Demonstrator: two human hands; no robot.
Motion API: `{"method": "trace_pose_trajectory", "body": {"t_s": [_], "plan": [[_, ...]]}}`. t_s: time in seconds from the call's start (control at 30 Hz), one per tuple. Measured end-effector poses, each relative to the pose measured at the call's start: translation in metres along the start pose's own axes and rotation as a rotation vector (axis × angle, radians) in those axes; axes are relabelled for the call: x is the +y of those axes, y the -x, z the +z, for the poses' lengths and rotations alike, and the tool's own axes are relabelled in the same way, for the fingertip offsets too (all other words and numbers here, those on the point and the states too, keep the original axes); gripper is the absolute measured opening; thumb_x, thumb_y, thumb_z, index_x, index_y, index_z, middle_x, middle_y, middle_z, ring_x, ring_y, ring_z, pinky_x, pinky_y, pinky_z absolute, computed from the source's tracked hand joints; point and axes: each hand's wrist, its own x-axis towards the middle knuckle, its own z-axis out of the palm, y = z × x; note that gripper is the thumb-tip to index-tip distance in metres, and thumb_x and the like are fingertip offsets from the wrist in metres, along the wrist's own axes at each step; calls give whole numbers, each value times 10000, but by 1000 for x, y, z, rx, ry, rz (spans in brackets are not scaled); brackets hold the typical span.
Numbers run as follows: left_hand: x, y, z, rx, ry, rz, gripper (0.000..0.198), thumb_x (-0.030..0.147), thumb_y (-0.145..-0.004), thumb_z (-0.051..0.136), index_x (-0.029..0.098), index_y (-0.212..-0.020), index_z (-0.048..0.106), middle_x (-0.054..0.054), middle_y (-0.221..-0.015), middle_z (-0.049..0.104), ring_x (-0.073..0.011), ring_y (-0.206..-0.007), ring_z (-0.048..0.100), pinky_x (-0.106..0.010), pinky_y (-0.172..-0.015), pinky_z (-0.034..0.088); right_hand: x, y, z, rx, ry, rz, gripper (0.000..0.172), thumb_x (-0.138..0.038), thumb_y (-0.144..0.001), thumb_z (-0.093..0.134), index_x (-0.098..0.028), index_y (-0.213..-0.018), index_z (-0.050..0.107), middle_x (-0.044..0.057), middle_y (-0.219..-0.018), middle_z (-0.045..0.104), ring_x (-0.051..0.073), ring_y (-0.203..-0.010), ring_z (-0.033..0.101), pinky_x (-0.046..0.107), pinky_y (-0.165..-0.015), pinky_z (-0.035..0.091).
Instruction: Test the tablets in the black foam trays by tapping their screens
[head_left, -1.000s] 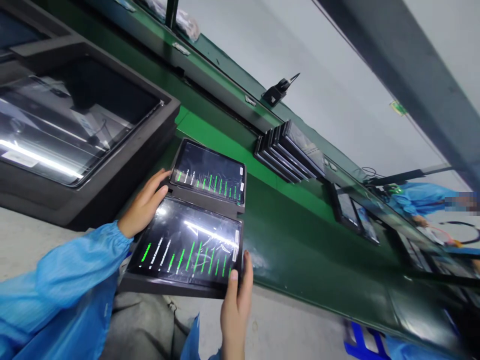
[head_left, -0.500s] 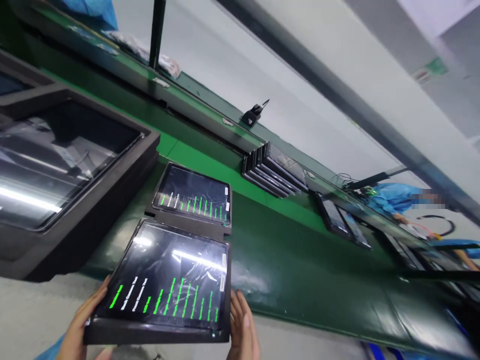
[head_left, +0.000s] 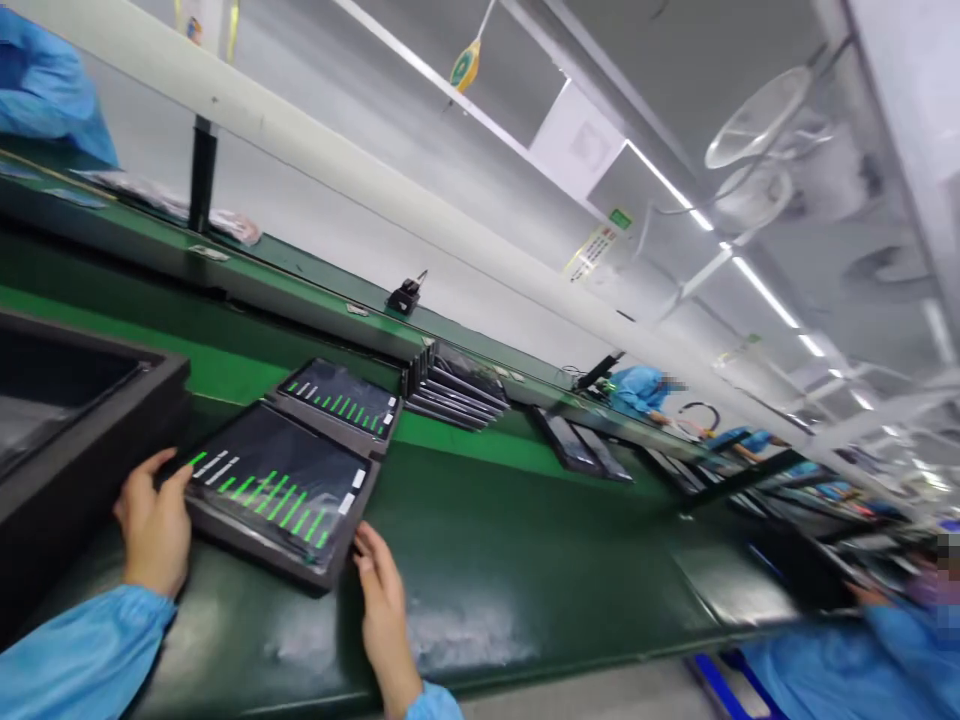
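Observation:
My left hand [head_left: 157,525] grips the left corner of a flat display panel [head_left: 277,480] in a dark foam tray. The panel faces up, with green and white lines of text on its black screen and white labels at its right edge. My right hand [head_left: 381,595] has its fingers bent against the tray's right side. A similar lit display panel [head_left: 341,398] sits just behind, its tray up against the near one. Blue sleeves cover both my forearms.
A larger screen in a thick foam frame [head_left: 161,385] stands on the left. Behind, several panels [head_left: 457,390] lean in a row on the green bench [head_left: 525,560]. More panels [head_left: 581,445] lie farther right. People in blue work along the bench, one person's sleeve [head_left: 817,650] at lower right.
Both hands and the near panel have moved forward, away from me, over the bench. The camera view has swung up and to the right. The far panel still adjoins the near one.

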Motion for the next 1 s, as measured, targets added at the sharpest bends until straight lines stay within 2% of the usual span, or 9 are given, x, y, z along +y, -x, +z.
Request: {"method": "trace_pose_trajectory", "body": {"t_s": [0.07, 0.13, 0.23, 0.33, 0.43, 0.53, 0.63, 0.8, 1.0], "plan": [[1, -8, 17, 51, -2, -31, 688, 499, -773, 561, 159, -1370, 569, -142, -1428, 557, -395, -1416, 398, -571, -1199, 281, 5, -5, 4, -65, 124, -85, 506, -602, -933, 575, -287, -1319, 667, 92, -1486, 575, 286, -1397, 516, 478, -1197, 361], [3, -13, 29, 66, 15, -66, 736, 421, -752, 602, 133, -1425, 518, -167, -1479, 507, -388, -1426, 391, -552, -1197, 288, 10, -10, 7, -82, 199, -135, 478, -531, -956, 570, -293, -1368, 619, 70, -1558, 493, 269, -1460, 434, 467, -1220, 325], [5, -24, 46, 93, 39, -93, 692, 287, -782, 624, 101, -1435, 493, -193, -1503, 470, -342, -1431, 402, -496, -1209, 286, 12, -23, 9, -125, 148, -124, 627, -431, -939, 614, -278, -1516, 427, 82, -1582, 457, 252, -1467, 428, 464, -1207, 349], [6, -40, 69, 146, 58, -96, 561, 215, -886, 593, 82, -1418, 474, -198, -1465, 498, -306, -1395, 452, -499, -1188, 330, 11, -39, 6, -230, 76, -107, 818, -362, -892, 668, -265, -1589, 251, 93, -1609, 413, 246, -1488, 399, 477, -1211, 340], [7, -54, 89, 155, 72, -48, 453, 309, -973, 583, 137, -1385, 506, -153, -1410, 550, -307, -1348, 498, -570, -1141, 386, 11, -53, 1, -282, 95, -120, 806, -331, -863, 691, -273, -1567, 303, 83, -1623, 388, 258, -1511, 355, 493, -1221, 320], [9, -64, 102, 118, 58, 44, 459, 377, -970, 608, 170, -1373, 531, -135, -1431, 534, -322, -1370, 471, -608, -1150, 366, 14, -66, -2, -288, 114, -120, 715, -332, -876, 676, -280, -1528, 388, 80, -1605, 418, 266, -1497, 381, 502, -1222, 324], [13, -70, 112, 85, 40, 89, 503, 375, -970, 605, 181, -1420, 491, -142, -1511, 457, -340, -1429, 397, -633, -1183, 302, 16, -75, 0, -292, 133, -126, 670, -365, -895, 666, -297, -1515, 420, 68, -1589, 445, 273, -1486, 401, 502, -1220, 335], [16, -74, 126, 70, 57, 67, 606, 356, -961, 614, 181, -1498, 397, -162, -1628, 275, -375, -1515, 224, -671, -1228, 135, 19, -81, 6, -299, 224, -153, 655, -461, -932, 621, -319, -1532, 404, 45, -1611, 414, 275, -1496, 382, 500, -1223, 331], [13, -87, 132, 49, 145, 58, 628, 356, -975, 590, 193, -1529, 343, -163, -1635, 256, -370, -1524, 206, -642, -1225, 213, 18, -89, 18, -321, 291, -156, 631, -519, -971, 544, -327, -1548, 377, 36, -1620, 401, 256, -1487, 399, 482, -1233, 314]]}}
